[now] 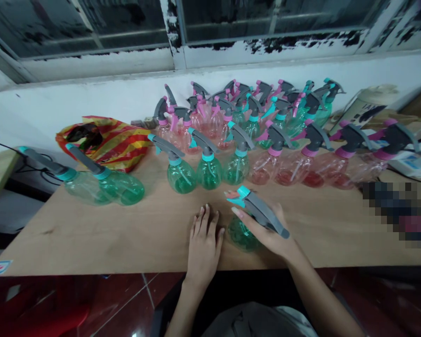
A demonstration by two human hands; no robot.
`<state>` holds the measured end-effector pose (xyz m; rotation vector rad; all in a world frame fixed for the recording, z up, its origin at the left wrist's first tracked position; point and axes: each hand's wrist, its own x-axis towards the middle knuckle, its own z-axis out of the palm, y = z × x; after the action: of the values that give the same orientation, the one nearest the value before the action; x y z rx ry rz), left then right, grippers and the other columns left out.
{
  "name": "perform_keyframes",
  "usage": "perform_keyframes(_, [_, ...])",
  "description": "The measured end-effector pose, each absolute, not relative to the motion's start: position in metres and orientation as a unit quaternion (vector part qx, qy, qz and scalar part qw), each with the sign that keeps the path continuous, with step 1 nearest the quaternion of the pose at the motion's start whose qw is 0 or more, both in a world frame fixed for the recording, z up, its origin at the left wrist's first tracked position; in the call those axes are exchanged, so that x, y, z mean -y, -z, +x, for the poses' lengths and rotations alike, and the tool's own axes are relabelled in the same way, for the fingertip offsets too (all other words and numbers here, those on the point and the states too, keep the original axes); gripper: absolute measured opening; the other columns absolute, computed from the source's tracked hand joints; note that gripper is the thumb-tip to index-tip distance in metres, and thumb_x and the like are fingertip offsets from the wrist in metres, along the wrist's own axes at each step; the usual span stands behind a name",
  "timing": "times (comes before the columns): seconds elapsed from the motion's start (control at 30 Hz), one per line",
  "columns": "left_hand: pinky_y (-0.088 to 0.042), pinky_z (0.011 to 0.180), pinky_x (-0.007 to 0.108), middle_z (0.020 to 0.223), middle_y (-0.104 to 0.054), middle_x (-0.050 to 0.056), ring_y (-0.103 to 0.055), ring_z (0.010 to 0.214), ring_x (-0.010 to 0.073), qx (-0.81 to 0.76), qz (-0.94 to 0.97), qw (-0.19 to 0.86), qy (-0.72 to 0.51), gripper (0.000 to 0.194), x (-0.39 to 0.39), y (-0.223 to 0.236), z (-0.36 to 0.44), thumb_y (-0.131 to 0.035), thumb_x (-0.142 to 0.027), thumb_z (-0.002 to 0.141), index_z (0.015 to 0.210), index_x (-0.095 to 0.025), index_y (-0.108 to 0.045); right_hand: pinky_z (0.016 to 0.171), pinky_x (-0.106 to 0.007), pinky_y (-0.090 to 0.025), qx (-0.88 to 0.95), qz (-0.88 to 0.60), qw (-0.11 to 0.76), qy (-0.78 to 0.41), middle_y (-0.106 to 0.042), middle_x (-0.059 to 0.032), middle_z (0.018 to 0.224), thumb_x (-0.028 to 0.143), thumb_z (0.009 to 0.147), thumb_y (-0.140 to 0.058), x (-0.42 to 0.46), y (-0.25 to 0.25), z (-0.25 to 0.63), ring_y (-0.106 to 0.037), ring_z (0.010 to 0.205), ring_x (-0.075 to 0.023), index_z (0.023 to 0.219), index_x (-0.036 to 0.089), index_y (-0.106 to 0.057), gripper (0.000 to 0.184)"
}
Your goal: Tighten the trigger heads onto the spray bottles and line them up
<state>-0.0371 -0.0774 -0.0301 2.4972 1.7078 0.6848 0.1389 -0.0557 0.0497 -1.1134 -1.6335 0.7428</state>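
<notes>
Near the table's front edge, my right hand (266, 229) is wrapped round the neck of a green spray bottle (243, 234) with a grey and turquoise trigger head. This bottle stands upright on the wooden table (154, 234). Just to its left, my left hand (205, 238) lies flat on the wood, fingers stretched forward and holding nothing. Beyond my hands is a row of spray bottles: green ones such as this green bottle (209, 174) on the left, and pink ones such as this pink bottle (263, 171) on the right.
Two green bottles (126, 189) lean at the left, beside a red and yellow striped plastic bag (126, 142). Behind the row, several more pink and green bottles crowd against the wall. A beige cloth bag (366, 105) stands at the back right. A red stool (56, 318) is below left.
</notes>
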Motion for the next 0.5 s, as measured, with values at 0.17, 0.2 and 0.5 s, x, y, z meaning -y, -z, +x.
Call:
perform_keyframes(0.17, [-0.031,0.113,0.053,0.15,-0.042,0.016,-0.03,0.143,0.0287,-0.547,0.802,0.062,-0.234,0.039,0.077,0.028,-0.038,-0.042,-0.023,0.099,0.137,-0.013,-0.047,0.09,-0.036,-0.056,0.677,-0.449,0.495,-0.308,-0.073,-0.0045,0.111,0.03,0.087,-0.061,0.053,-0.052,0.136,-0.069,0.106,-0.0242,0.11,0.026,-0.068,0.023])
perform_keyframes(0.2, [-0.03,0.113,0.054,0.15,-0.043,0.015,-0.031,0.143,0.028,-0.546,0.796,0.083,-0.247,0.038,0.077,0.026,-0.039,-0.041,-0.023,0.1,0.136,-0.014,-0.047,0.09,-0.037,-0.056,0.679,-0.449,0.493,-0.307,-0.073,-0.0048,0.109,0.03,0.087,-0.062,0.053,-0.053,0.135,-0.068,0.106,-0.0246,0.109,0.026,-0.068,0.023])
perform_keyframes(0.5, [-0.043,0.106,0.044,0.135,-0.057,0.007,-0.053,0.126,0.0247,-0.544,0.699,0.279,-0.372,0.039,0.101,-0.025,-0.071,-0.051,-0.036,0.097,0.135,-0.028,-0.046,0.077,-0.033,-0.056,0.696,-0.406,0.515,-0.293,-0.073,-0.004,0.101,0.033,0.085,-0.066,0.041,-0.059,0.083,-0.07,0.083,-0.019,0.11,0.025,-0.065,0.027])
